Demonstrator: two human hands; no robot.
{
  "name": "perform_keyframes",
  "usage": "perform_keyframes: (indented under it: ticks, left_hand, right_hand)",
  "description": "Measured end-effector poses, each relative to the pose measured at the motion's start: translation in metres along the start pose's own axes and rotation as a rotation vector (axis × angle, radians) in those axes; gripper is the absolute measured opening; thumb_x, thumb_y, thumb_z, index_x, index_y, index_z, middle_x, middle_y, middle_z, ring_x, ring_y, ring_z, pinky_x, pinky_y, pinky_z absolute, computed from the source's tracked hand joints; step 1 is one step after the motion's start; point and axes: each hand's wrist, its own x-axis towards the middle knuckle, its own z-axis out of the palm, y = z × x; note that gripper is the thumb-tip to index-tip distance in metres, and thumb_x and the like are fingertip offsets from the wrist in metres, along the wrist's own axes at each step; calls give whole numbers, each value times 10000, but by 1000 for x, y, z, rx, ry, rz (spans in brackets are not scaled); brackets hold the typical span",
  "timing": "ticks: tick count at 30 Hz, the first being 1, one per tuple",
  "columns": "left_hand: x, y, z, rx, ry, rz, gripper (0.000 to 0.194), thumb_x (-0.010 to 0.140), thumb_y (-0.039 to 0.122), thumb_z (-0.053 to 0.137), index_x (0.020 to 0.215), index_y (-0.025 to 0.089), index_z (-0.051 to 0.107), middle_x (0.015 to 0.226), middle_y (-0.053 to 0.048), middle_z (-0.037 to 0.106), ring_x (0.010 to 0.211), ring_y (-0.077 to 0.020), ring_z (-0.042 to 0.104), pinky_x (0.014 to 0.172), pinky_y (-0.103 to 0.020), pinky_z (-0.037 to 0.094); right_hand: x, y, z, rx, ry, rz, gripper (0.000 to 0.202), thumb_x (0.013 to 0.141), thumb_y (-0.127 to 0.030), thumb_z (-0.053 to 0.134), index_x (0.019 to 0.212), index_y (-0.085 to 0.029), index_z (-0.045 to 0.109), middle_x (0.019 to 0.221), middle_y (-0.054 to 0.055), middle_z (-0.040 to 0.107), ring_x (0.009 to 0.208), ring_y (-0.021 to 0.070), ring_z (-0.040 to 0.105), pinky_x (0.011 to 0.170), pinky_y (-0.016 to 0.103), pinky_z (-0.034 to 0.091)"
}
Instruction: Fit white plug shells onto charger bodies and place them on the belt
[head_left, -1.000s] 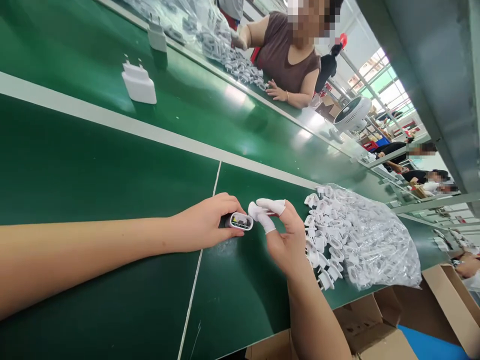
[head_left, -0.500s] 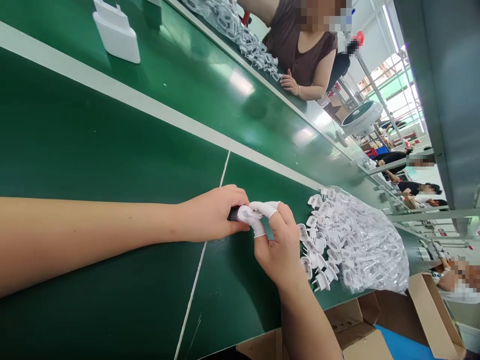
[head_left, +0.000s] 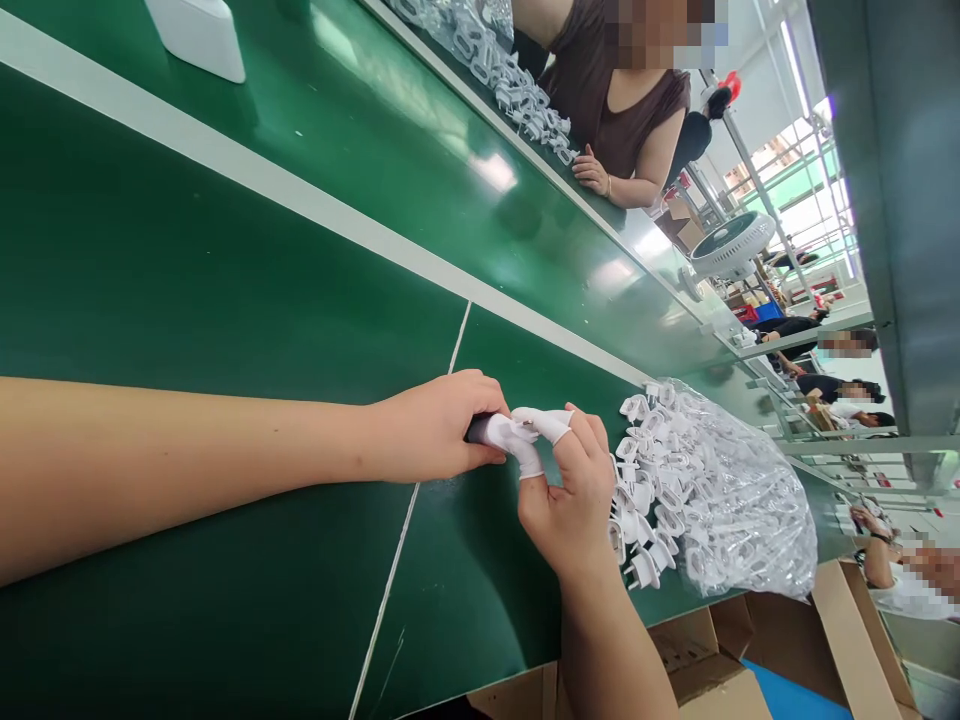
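Observation:
My left hand (head_left: 431, 425) is closed around a small charger body (head_left: 480, 428), of which only a dark end shows between the fingers. My right hand (head_left: 566, 490) wears white finger cots on thumb and forefinger, and both press against the open end of that charger body. The two hands meet just above the green belt (head_left: 225, 300). Right of my right hand lies a heap of white plug caps (head_left: 675, 490) spilling from a clear plastic bag.
A white charger (head_left: 196, 35) stands on the far belt at top left. Across the line a person in a brown top rests a hand (head_left: 592, 172) beside another pile of white parts (head_left: 517, 95). Cardboard boxes (head_left: 720, 660) sit below the belt edge; a fan (head_left: 731, 245) stands at right.
My right thumb and forefinger have closed onto the charger body's open end, which was visible one second ago. The view has shifted so the far chargers slid toward the top edge.

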Motion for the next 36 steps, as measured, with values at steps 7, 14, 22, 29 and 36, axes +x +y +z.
perform_keyframes:
  ticks: [7,14,22,29,36]
  left_hand:
    - [0,0,-1,-4,-16,-10,170,807,367,694,872,211,676,920,-43,663,924,-244,605,801,-362,498]
    - [1,-5,2,0,7,14,180,798,385,683,854,214,671,904,-44,662,904,-244,600,774,-358,492]
    - [0,-5,1,-8,-5,-13,218,791,415,687,868,211,684,933,-53,663,901,-249,603,753,-362,498]
    - [0,-6,2,-15,10,22,170,810,375,683,870,215,678,915,-40,659,898,-236,598,756,-340,481]
    - [1,-9,5,7,31,19,197,798,403,678,861,216,674,897,-41,652,863,-235,592,732,-341,469]
  right_hand:
    - [-2,1,0,-39,-30,10,298,875,-62,542,1090,-246,632,878,33,651,816,205,588,1036,504,486]
    - [-1,-1,3,-40,-21,15,312,852,-45,552,1057,-264,640,846,20,639,784,201,584,1057,518,475]
    - [-2,-5,-6,8,45,48,326,893,-64,553,1143,-264,611,952,32,668,894,207,614,1158,570,356]
    - [-1,-5,-1,-120,-49,56,333,840,-54,520,1065,-280,615,852,16,587,886,227,560,1174,567,323]
    - [2,-11,0,-175,-47,60,374,759,-3,504,997,-270,614,804,8,586,847,226,567,1145,530,320]
